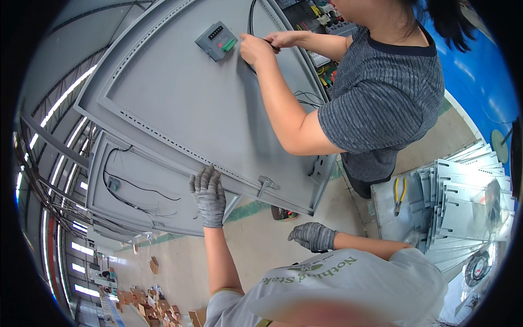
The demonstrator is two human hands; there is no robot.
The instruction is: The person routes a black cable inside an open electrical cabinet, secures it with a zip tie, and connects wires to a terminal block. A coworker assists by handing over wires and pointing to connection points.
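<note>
The gloved left hand [208, 194] presses flat, fingers spread, on the lower edge of the grey cabinet door [196, 109]; should it slip, the door could swing while the co-worker's hands [256, 48] route a black cable [251, 16]. The right hand [312, 236] hangs loosely curled, empty. The door is perforated-edged, smooth, carrying a small meter [217, 40].

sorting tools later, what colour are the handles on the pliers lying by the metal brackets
Yellow handles on the pliers, seen in the head view.
</note>
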